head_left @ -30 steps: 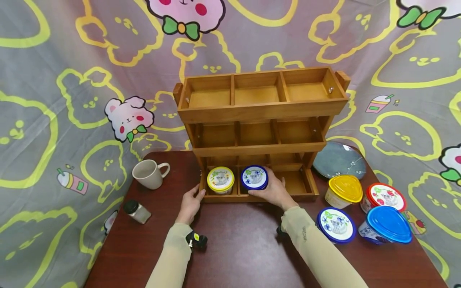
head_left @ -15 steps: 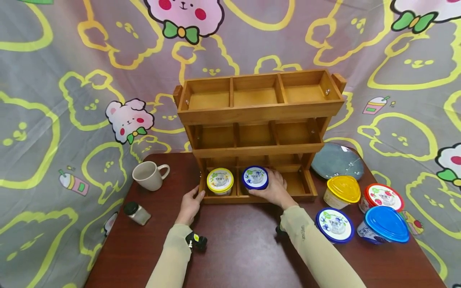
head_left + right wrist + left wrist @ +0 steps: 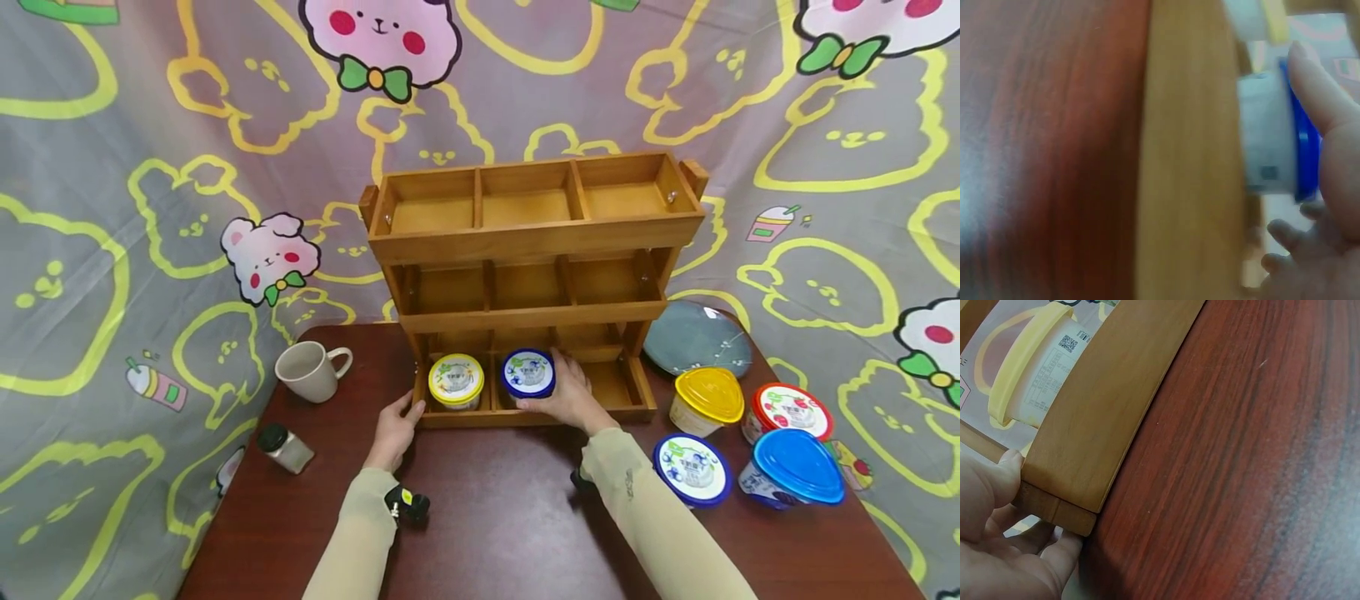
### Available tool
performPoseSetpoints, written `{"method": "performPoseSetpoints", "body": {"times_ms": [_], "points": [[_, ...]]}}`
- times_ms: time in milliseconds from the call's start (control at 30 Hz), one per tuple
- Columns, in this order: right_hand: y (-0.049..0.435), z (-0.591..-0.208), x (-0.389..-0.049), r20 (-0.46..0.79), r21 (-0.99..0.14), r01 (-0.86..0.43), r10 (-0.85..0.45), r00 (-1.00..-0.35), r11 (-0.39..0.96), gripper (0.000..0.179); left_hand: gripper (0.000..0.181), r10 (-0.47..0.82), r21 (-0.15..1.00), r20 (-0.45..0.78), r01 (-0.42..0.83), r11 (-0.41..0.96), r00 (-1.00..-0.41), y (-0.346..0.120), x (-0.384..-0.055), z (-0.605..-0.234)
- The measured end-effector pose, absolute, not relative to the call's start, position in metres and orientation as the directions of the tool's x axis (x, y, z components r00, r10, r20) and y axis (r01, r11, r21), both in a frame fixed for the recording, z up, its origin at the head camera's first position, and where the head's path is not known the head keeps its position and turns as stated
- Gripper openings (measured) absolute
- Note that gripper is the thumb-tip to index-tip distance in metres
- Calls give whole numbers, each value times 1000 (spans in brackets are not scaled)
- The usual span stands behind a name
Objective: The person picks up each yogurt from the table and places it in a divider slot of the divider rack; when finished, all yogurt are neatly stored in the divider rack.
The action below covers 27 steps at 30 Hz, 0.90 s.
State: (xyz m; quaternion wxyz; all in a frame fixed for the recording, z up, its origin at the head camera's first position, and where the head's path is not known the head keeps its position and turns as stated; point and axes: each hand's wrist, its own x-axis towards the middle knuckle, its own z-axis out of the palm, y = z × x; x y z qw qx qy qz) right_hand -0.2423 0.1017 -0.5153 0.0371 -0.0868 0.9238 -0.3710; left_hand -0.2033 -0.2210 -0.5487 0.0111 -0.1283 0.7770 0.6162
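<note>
In the head view, my left hand (image 3: 393, 435) holds the bottom left corner of a three-tier wooden rack (image 3: 536, 242). The left wrist view shows its thumb on top and its fingers round the end. Near it, a yellow-lidded tub (image 3: 456, 379) sits in the bottom tier's left compartment. Next to that, in the middle compartment, a blue-lidded tub (image 3: 528, 372) is held at the lid by my right hand (image 3: 564, 396). Its thumb lies along the lid's front, index finger by the right side; the other fingers are spread apart in the right wrist view (image 3: 1329, 162).
To the right stand more tubs: yellow-lidded (image 3: 708, 398), red-lidded (image 3: 792, 410), blue-lidded with white label (image 3: 692, 468) and plain blue-lidded (image 3: 798, 467). A blue-grey plate (image 3: 693, 337) lies behind them. A mug (image 3: 309, 372) and a small black-capped jar (image 3: 287, 447) are at the left.
The head view has shifted slightly, moving the whole scene a little. Both hands keep nearly the same places on the rack corner and the blue-lidded tub.
</note>
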Motion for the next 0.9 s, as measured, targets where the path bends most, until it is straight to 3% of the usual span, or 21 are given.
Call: {"method": "performPoseSetpoints", "body": {"times_ms": [233, 533, 733, 900], "points": [[122, -475, -215, 7, -710, -136, -186, -983, 691, 120, 51, -189, 949, -166, -209, 236, -968, -222, -203, -551], [169, -427, -160, 126, -679, -182, -132, -983, 711, 104, 52, -186, 948, -173, -215, 236, -967, -225, -204, -551], [207, -422, -109, 140, -680, -80, 22, -990, 729, 97, 52, -183, 946, -177, -219, 240, -967, -224, -203, -551], [233, -442, -62, 203, -678, -4, 182, -962, 735, 93, 52, -173, 948, -179, -217, 233, -969, -224, -203, -549]]}}
